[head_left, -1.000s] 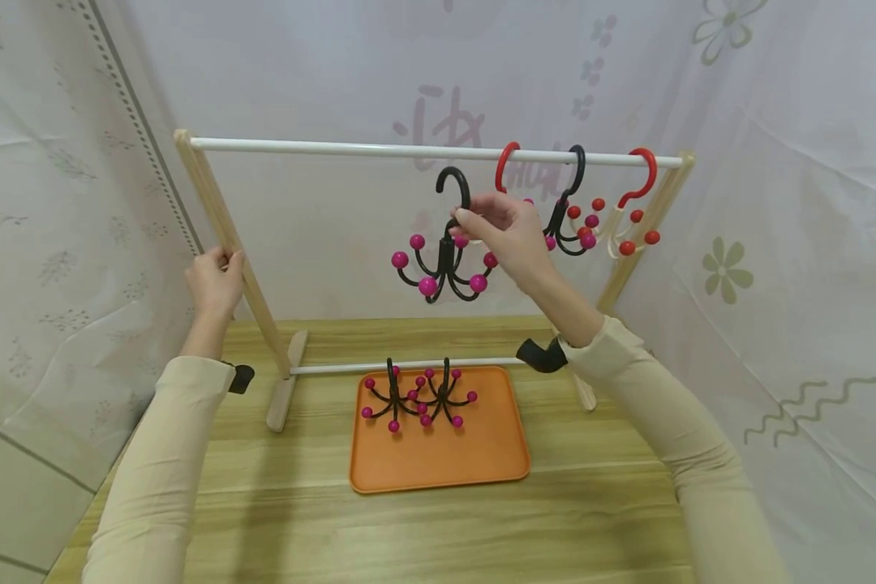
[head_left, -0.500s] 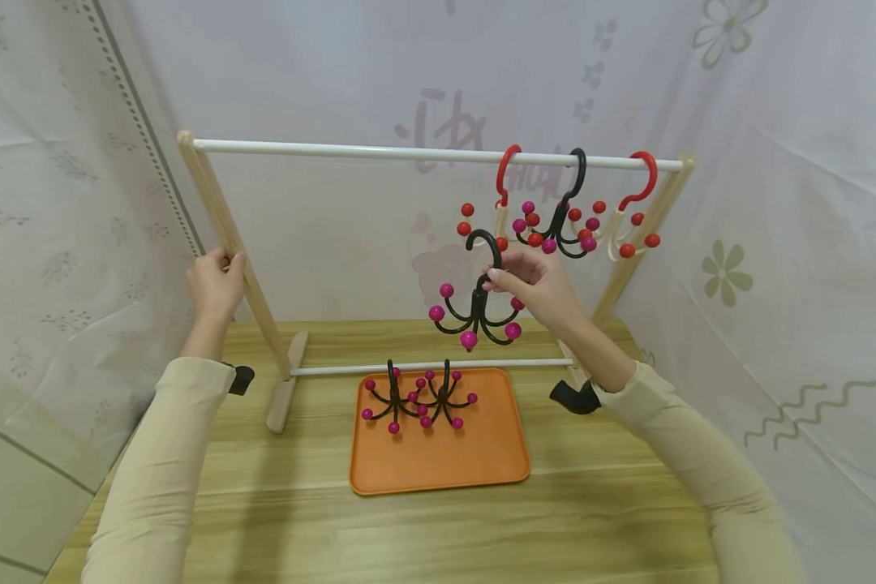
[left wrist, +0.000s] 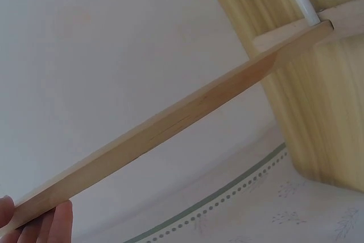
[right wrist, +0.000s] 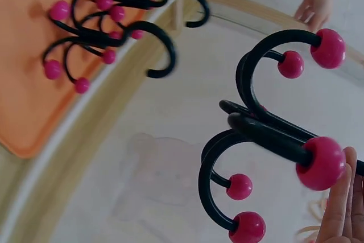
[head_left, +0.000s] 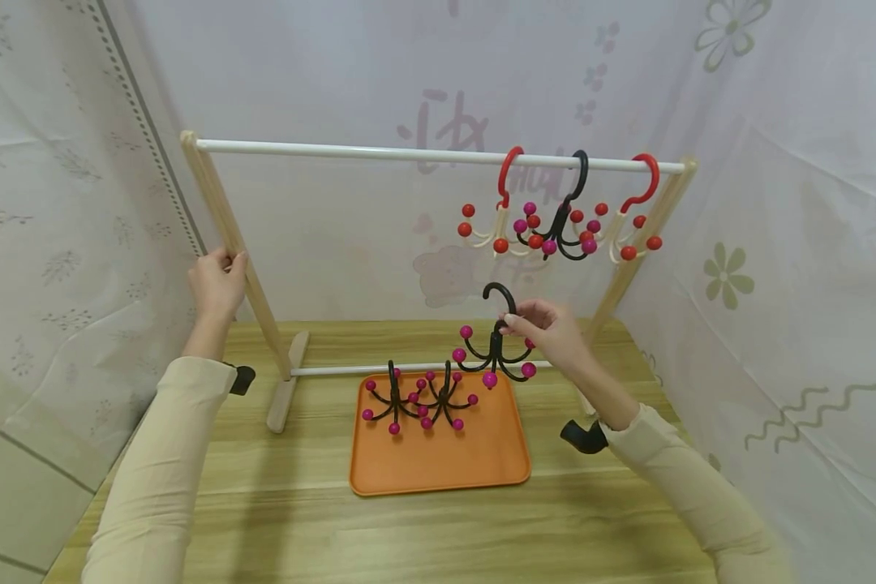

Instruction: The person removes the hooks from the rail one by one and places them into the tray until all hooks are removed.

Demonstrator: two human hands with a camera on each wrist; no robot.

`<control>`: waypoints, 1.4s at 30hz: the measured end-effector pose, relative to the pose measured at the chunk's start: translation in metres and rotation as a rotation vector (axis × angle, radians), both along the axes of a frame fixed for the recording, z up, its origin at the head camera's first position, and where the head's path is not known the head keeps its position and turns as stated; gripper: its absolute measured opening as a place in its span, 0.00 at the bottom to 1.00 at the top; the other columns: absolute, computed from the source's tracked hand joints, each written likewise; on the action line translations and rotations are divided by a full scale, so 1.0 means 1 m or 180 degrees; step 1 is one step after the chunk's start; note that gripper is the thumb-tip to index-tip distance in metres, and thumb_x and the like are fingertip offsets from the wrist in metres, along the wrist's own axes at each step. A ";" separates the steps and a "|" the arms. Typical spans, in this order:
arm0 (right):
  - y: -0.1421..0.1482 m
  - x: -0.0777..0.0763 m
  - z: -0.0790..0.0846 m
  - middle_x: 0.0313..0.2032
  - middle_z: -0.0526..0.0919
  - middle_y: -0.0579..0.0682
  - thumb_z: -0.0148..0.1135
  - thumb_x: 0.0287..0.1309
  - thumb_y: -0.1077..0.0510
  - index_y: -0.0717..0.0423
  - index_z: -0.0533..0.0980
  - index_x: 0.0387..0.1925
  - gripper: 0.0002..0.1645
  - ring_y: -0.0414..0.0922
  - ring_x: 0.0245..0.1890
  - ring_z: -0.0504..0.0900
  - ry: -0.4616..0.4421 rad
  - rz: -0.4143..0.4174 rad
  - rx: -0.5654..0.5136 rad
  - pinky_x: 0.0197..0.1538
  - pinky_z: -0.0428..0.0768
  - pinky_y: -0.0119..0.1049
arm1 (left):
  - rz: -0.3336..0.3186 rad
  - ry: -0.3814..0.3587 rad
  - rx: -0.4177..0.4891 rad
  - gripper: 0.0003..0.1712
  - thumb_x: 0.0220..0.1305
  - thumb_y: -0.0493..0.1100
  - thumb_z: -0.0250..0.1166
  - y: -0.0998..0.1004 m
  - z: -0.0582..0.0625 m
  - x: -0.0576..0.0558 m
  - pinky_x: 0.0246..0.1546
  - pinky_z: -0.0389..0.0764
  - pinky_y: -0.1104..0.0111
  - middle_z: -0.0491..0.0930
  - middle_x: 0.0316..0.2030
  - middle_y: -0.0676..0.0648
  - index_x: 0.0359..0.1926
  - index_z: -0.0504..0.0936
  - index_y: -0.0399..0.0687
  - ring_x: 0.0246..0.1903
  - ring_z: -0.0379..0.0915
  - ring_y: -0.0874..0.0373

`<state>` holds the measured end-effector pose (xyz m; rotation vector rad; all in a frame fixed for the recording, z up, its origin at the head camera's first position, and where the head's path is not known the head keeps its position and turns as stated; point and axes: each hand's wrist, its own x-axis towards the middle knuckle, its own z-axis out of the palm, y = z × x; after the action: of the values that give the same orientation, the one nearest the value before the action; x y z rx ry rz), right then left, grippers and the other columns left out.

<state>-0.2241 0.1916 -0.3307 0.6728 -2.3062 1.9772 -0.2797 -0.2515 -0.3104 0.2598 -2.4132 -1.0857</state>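
Observation:
In the head view my right hand pinches a black multi-arm hook hanger with pink ball tips at the neck below its hook. The hanger is upright over the orange tray's back right corner; its arms fill much of the right wrist view. My left hand grips the rack's left wooden post, thumb and fingers on either side of it in the left wrist view. Two matching black hangers, a left one and a right one, sit side by side on the orange tray.
The rack's white top bar carries a black hanger between two red-hooked, cream-armed ones, a left one and a right one. A lower white bar runs behind the tray. Patterned curtains surround the wooden table.
My right hand has brought the black hanger down and to the right, from just below the top bar to over the tray's back corner. The left hand stays on the post.

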 end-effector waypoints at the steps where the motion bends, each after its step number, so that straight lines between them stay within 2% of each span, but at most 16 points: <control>1: 0.001 0.000 -0.005 0.35 0.79 0.62 0.58 0.55 0.61 0.69 0.73 0.36 0.12 0.54 0.34 0.79 -0.0027 0.0007 -0.0026 0.44 0.74 0.43 | -0.0006 -0.0006 0.0000 0.21 0.67 0.46 0.44 0.000 0.000 0.000 0.42 0.69 0.57 0.75 0.42 0.32 0.39 0.74 0.31 0.40 0.71 0.43; 4: 0.004 0.002 -0.019 0.35 0.79 0.63 0.58 0.55 0.61 0.71 0.73 0.37 0.14 0.49 0.33 0.80 -0.0085 -0.0024 0.0001 0.44 0.74 0.42 | -0.0027 -0.0021 0.0006 0.21 0.67 0.46 0.44 0.000 0.001 0.001 0.42 0.70 0.56 0.74 0.44 0.32 0.40 0.74 0.31 0.42 0.71 0.42; 7: 0.007 0.004 -0.033 0.34 0.79 0.64 0.59 0.54 0.60 0.71 0.73 0.37 0.15 0.49 0.33 0.80 -0.0115 -0.0070 0.0050 0.43 0.75 0.38 | -0.0032 -0.0013 0.0013 0.21 0.67 0.46 0.44 0.001 0.001 0.001 0.41 0.70 0.57 0.75 0.43 0.32 0.40 0.74 0.30 0.42 0.71 0.42; 10: 0.008 0.009 -0.041 0.34 0.79 0.64 0.59 0.54 0.62 0.72 0.73 0.38 0.14 0.48 0.32 0.81 -0.0122 -0.0154 0.0151 0.42 0.75 0.36 | -0.0030 -0.0007 0.0032 0.20 0.67 0.46 0.44 0.001 0.001 0.001 0.41 0.69 0.58 0.75 0.43 0.32 0.39 0.73 0.30 0.42 0.71 0.42; 13: 0.010 0.009 -0.053 0.34 0.79 0.65 0.59 0.54 0.64 0.72 0.72 0.38 0.13 0.46 0.31 0.81 -0.0144 -0.0188 0.0184 0.42 0.75 0.40 | -0.0029 -0.0007 0.0036 0.20 0.67 0.46 0.44 0.001 0.001 0.002 0.41 0.69 0.58 0.75 0.43 0.32 0.39 0.73 0.31 0.42 0.71 0.42; 17: 0.016 0.006 -0.076 0.34 0.79 0.61 0.60 0.54 0.60 0.72 0.71 0.40 0.18 0.45 0.32 0.81 -0.0293 -0.0234 0.0257 0.42 0.74 0.46 | -0.0022 0.0008 -0.0004 0.20 0.67 0.46 0.44 0.001 0.001 0.002 0.37 0.69 0.59 0.75 0.43 0.33 0.39 0.73 0.31 0.41 0.72 0.43; 20: 0.017 0.007 -0.087 0.35 0.80 0.58 0.60 0.54 0.58 0.70 0.72 0.42 0.19 0.44 0.32 0.81 -0.0391 -0.0331 0.0428 0.42 0.75 0.45 | -0.0016 0.0016 -0.0023 0.20 0.67 0.46 0.44 0.001 0.000 0.001 0.36 0.70 0.60 0.75 0.42 0.33 0.38 0.74 0.31 0.40 0.72 0.43; 24: 0.017 0.008 -0.097 0.36 0.80 0.59 0.59 0.54 0.59 0.70 0.73 0.42 0.18 0.46 0.33 0.80 -0.0439 -0.0413 0.0513 0.41 0.75 0.45 | -0.0017 0.0021 -0.0011 0.20 0.67 0.45 0.45 0.000 0.000 0.000 0.39 0.70 0.58 0.75 0.43 0.32 0.38 0.74 0.31 0.41 0.72 0.42; 28: 0.018 0.006 -0.111 0.35 0.79 0.60 0.59 0.54 0.59 0.69 0.73 0.41 0.16 0.51 0.33 0.80 -0.0359 -0.0425 0.0451 0.38 0.74 0.52 | -0.0016 0.0027 -0.0016 0.19 0.67 0.45 0.45 0.000 0.000 0.000 0.41 0.70 0.56 0.75 0.43 0.32 0.38 0.74 0.30 0.42 0.72 0.41; 31: 0.022 -0.001 -0.132 0.34 0.80 0.57 0.60 0.53 0.57 0.65 0.74 0.40 0.16 0.51 0.32 0.80 -0.0212 -0.0356 0.0331 0.35 0.75 0.49 | -0.0018 0.0021 -0.0020 0.19 0.67 0.45 0.45 0.000 0.000 0.000 0.41 0.71 0.55 0.74 0.44 0.32 0.38 0.74 0.30 0.43 0.71 0.41; 32: 0.026 -0.006 -0.143 0.33 0.80 0.55 0.60 0.53 0.57 0.64 0.74 0.40 0.16 0.50 0.32 0.80 -0.0149 -0.0308 0.0267 0.33 0.76 0.46 | -0.0019 0.0022 -0.0020 0.19 0.67 0.45 0.45 0.000 0.000 0.000 0.41 0.71 0.55 0.74 0.44 0.32 0.38 0.74 0.30 0.43 0.71 0.41; 33: 0.026 -0.006 -0.147 0.33 0.80 0.55 0.60 0.53 0.57 0.63 0.75 0.39 0.15 0.51 0.32 0.80 -0.0136 -0.0302 0.0251 0.33 0.77 0.45 | -0.0020 0.0024 -0.0024 0.19 0.67 0.45 0.45 0.000 0.000 0.000 0.40 0.71 0.56 0.74 0.44 0.32 0.38 0.74 0.30 0.42 0.72 0.41; 36: 0.024 -0.006 -0.153 0.33 0.80 0.60 0.60 0.52 0.58 0.64 0.75 0.39 0.14 0.51 0.31 0.80 -0.0151 -0.0335 0.0285 0.31 0.77 0.44 | -0.0016 0.0034 -0.0040 0.19 0.67 0.44 0.45 0.000 0.000 0.001 0.40 0.71 0.55 0.75 0.43 0.32 0.37 0.74 0.30 0.42 0.72 0.41; 39: 0.014 0.005 -0.138 0.33 0.79 0.66 0.59 0.52 0.63 0.69 0.74 0.37 0.12 0.51 0.31 0.80 -0.0348 -0.0452 0.0425 0.31 0.77 0.46 | -0.0012 0.0041 -0.0049 0.19 0.67 0.44 0.45 0.001 0.000 0.001 0.40 0.71 0.55 0.75 0.43 0.32 0.37 0.74 0.30 0.42 0.72 0.41; 42: 0.008 0.010 -0.130 0.33 0.78 0.67 0.58 0.53 0.66 0.71 0.74 0.38 0.12 0.49 0.32 0.80 -0.0526 -0.0518 0.0517 0.30 0.76 0.41 | -0.0012 0.0044 -0.0028 0.19 0.67 0.45 0.45 0.001 0.000 0.001 0.40 0.71 0.55 0.75 0.43 0.32 0.37 0.74 0.30 0.42 0.72 0.41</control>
<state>-0.2145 0.1994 -0.4609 0.3254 -2.5453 1.8540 -0.2790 -0.2508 -0.3107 0.2441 -2.4065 -1.0748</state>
